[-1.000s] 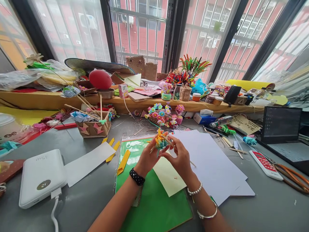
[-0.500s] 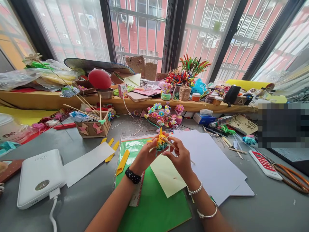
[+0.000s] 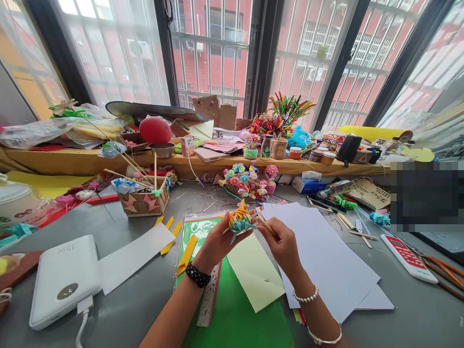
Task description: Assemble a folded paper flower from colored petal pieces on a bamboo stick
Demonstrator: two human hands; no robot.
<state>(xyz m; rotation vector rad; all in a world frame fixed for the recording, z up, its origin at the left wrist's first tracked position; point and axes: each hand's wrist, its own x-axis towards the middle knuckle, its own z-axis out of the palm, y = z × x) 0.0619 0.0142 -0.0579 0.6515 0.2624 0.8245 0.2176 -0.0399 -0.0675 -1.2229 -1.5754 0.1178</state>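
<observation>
My left hand (image 3: 213, 240), with a black dotted band at the wrist, is wrapped round a folded paper flower (image 3: 239, 222) of yellow and pale teal petals. My right hand (image 3: 283, 240) pinches a thin wooden stick (image 3: 267, 225), its far end pointing toward the flower; whether it touches the petals I cannot tell. Below both hands lies a pale yellow paper sheet (image 3: 255, 278) on a green mat (image 3: 250, 321). A ruler (image 3: 210, 299) rests under my left wrist. Several folded yellow paper strips (image 3: 187, 254) lie to the left.
White paper sheets (image 3: 326, 261) spread on the right, beside a red-and-white calculator (image 3: 409, 258). A white power bank (image 3: 67, 280) with a cable stands left. Behind are a cardboard box (image 3: 145, 203) holding sticks, a basket of colourful flowers (image 3: 242, 180) and a cluttered ledge (image 3: 213, 166).
The flower is tipped so more of its teal side shows. My right hand has drawn slightly away to the right with the stick. The view has tilted up slightly.
</observation>
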